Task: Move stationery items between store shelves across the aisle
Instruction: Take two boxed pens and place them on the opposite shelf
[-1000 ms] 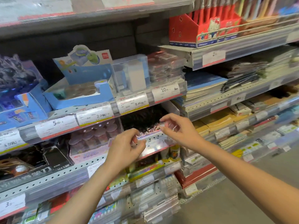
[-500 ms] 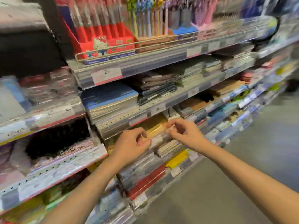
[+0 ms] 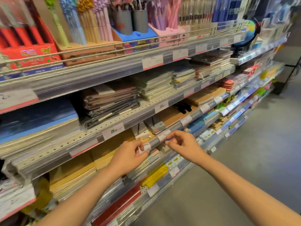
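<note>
My left hand [image 3: 128, 157] and my right hand [image 3: 184, 145] are raised side by side in front of the notebook shelves, a short gap between them. The left thumb and fingers pinch a small pale item [image 3: 145, 147]. In my right fingertips is another small pale piece [image 3: 169, 141] with a pink trace. Both are too small and blurred to identify, and I cannot tell whether they are one object or two. The hands hover just in front of a shelf rail [image 3: 154, 141] with price tags, apart from the stock.
Long shelves [image 3: 114, 115] run from left to far right, stacked with notebooks and paper pads. The top shelf holds pens in red, brown and blue display boxes [image 3: 32, 53]. A globe [image 3: 251, 30] stands farther right. Grey aisle floor [image 3: 252, 160] lies to the right.
The view has swung right along the shelves, from the boxes and glitter items to the notebooks. Both hands keep their pinch and the same spacing.
</note>
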`<state>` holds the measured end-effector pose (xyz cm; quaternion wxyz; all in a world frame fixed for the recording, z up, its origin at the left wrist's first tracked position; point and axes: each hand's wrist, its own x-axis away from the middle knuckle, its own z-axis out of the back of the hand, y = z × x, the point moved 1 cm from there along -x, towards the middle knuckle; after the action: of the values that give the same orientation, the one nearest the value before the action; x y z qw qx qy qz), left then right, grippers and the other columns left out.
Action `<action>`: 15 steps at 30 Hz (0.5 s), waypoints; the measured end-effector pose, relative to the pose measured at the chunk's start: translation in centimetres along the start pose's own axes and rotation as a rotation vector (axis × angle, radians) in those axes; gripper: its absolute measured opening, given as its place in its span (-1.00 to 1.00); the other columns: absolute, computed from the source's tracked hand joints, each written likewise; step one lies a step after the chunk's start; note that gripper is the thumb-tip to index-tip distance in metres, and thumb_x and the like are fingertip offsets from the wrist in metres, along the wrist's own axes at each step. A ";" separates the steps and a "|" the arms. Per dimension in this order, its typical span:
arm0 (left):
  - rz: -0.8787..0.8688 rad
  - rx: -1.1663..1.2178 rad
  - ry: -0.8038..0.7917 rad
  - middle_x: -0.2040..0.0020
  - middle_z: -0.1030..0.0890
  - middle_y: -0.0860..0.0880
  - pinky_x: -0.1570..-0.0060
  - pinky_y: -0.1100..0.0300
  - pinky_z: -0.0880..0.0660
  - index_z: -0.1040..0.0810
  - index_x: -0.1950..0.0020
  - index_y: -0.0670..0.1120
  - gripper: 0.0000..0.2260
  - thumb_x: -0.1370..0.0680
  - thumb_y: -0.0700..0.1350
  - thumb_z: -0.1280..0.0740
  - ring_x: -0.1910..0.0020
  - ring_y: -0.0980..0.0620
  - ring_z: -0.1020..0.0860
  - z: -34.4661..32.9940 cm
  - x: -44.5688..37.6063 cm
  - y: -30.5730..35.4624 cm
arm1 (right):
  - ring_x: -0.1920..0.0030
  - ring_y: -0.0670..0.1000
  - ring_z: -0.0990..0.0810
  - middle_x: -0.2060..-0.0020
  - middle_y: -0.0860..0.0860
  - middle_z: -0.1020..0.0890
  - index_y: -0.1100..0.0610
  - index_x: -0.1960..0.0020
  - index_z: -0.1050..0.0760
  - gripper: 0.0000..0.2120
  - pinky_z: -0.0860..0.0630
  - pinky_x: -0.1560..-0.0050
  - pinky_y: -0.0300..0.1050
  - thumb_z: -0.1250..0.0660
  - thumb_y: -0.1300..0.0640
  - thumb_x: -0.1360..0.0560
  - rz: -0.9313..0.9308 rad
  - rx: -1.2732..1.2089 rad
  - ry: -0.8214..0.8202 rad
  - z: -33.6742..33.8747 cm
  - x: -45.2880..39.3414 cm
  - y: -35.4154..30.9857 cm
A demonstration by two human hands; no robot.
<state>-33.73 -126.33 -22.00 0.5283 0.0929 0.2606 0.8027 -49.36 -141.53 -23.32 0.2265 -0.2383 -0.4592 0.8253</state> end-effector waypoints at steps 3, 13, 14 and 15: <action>0.024 -0.035 -0.014 0.33 -0.61 -0.07 0.27 0.06 -0.49 -0.53 0.17 -0.03 -0.82 -0.47 0.07 -0.29 0.38 0.06 -0.49 -2.1 -3.5 -0.6 | 0.42 -0.10 -0.44 0.46 -0.06 -0.46 -0.07 0.16 -0.49 -0.95 -0.40 0.32 -0.24 -0.35 0.06 -0.44 -0.015 0.034 -0.020 0.9 -3.2 2.3; 0.273 -0.108 0.030 0.13 -0.62 -0.06 0.19 0.14 -0.49 -0.53 0.02 -0.08 -0.83 -0.55 -0.04 -0.20 0.16 -0.01 -0.57 -6.8 -12.1 -4.5 | 0.40 -0.17 -0.43 0.42 -0.08 -0.46 0.00 0.23 -0.43 -0.88 -0.31 0.41 -0.44 -0.28 0.15 -0.47 -0.097 0.242 -0.150 2.3 -14.5 9.2; 0.324 -0.109 0.027 0.13 -0.62 -0.08 0.20 0.15 -0.47 -0.53 0.02 -0.09 -0.82 -0.56 -0.04 -0.18 0.16 -0.03 -0.58 -7.1 -12.7 -4.7 | 0.40 -0.14 -0.43 0.43 -0.06 -0.45 0.00 0.26 -0.42 -0.86 -0.31 0.43 -0.43 -0.29 0.15 -0.47 -0.116 0.251 -0.152 2.1 -15.6 9.7; 0.356 -0.145 0.034 0.14 -0.63 -0.09 0.21 0.13 -0.48 -0.53 0.03 -0.10 -0.79 -0.57 -0.02 -0.16 0.16 -0.05 -0.59 -7.4 -13.3 -5.3 | 0.36 -0.07 -0.47 0.41 -0.04 -0.45 0.02 0.25 -0.44 -0.88 -0.30 0.42 -0.40 -0.30 0.13 -0.46 -0.143 0.265 -0.161 1.9 -16.7 10.4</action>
<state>-27.04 -139.00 -29.32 0.3788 0.0856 0.1905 0.9016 -39.02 -157.55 -28.37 0.2766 -0.1061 -0.3786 0.8769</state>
